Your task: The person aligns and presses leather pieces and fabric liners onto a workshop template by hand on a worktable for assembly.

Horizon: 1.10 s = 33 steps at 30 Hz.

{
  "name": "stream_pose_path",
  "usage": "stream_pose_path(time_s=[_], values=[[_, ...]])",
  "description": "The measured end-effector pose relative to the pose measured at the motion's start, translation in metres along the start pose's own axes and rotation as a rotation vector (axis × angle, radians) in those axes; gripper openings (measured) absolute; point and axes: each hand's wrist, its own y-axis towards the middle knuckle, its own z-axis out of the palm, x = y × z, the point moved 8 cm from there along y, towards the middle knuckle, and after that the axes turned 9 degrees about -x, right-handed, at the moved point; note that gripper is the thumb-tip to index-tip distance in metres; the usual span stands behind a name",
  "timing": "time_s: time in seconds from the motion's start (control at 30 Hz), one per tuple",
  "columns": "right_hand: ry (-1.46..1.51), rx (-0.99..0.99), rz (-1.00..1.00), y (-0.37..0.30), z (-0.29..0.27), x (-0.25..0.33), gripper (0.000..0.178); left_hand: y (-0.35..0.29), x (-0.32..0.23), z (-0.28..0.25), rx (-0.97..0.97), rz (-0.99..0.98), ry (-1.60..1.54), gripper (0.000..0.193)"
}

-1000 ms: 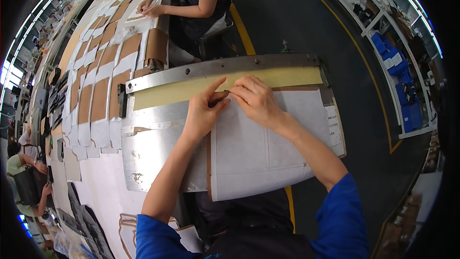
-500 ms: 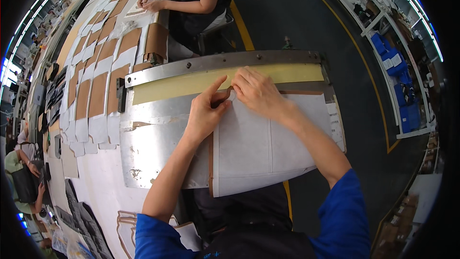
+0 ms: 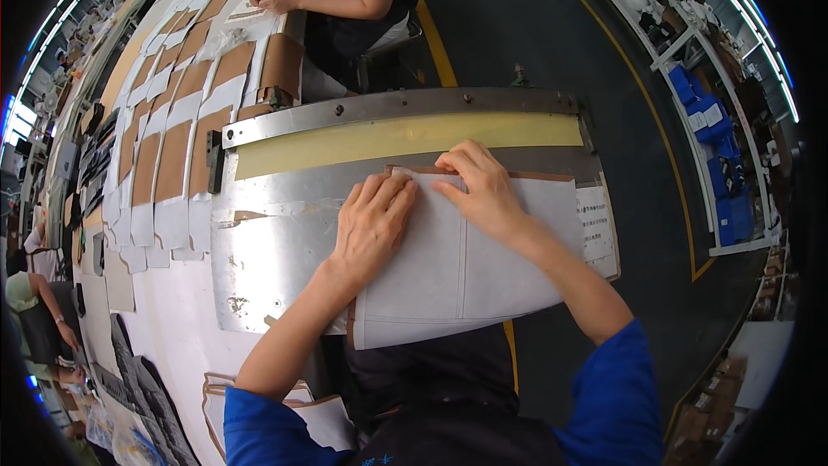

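Note:
A pale grey-white sheet panel (image 3: pixel 492 267) with brown edging lies across a metal plate (image 3: pixel 267 250), its near edge hanging past the plate's front. My left hand (image 3: pixel 375 220) is closed over the panel's far left corner, fingers side by side and thumb hidden. At the far edge, my right hand (image 3: pixel 483 190) has its fingers bent over the brown strip (image 3: pixel 541 177). Its thumb stands apart from the index finger, above the panel. Beyond both hands, a yellow strip (image 3: pixel 414 140) runs along under a metal bar (image 3: pixel 405 106).
On the left, a long table carries rows of brown and white pieces (image 3: pixel 177 151). A co-worker (image 3: pixel 362 4) sits at its far end. More edged pieces (image 3: pixel 319 418) lie near my left elbow. Blue bins (image 3: pixel 729 173) fill a shelf on the right; a printed sheet (image 3: pixel 595 224) lies beside the panel.
The panel has shifted left and slightly toward me. My left hand has turned from a raised pinch to lying over the corner. My right hand has moved right and nearer, away from the left.

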Motion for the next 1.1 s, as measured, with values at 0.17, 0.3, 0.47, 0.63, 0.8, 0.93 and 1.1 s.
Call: stream_pose_path(time_s=[0.17, 0.3, 0.47, 0.63, 0.8, 0.93, 1.1], values=[[-0.109, 0.064, -0.024, 0.012, 0.017, 0.004, 0.020, -0.006, 0.001, -0.001, -0.050, -0.056, -0.014, 0.024], [-0.122, 0.053, -0.125, 0.016, 0.027, 0.008, 0.016, -0.003, -0.004, -0.001, -0.018, -0.036, 0.011, 0.027], [-0.380, 0.150, -0.540, 0.030, 0.035, 0.002, 0.010, -0.001, -0.010, 0.001, 0.001, 0.058, 0.050, 0.035], [-0.217, 0.192, 0.032, 0.084, -0.011, -0.045, 0.005, -0.005, -0.009, 0.005, 0.034, 0.053, 0.067, 0.039], [-0.053, 0.072, 0.064, 0.013, 0.006, -0.001, 0.012, -0.004, -0.005, 0.006, 0.141, 0.019, 0.010, 0.044], [-0.111, -0.061, -0.078, -0.006, 0.007, 0.011, 0.013, -0.001, -0.013, 0.005, 0.169, 0.046, -0.027, 0.049], [-0.163, -0.028, -0.137, -0.016, 0.008, 0.015, 0.026, -0.018, -0.003, -0.002, 0.161, -0.024, -0.010, 0.052]])
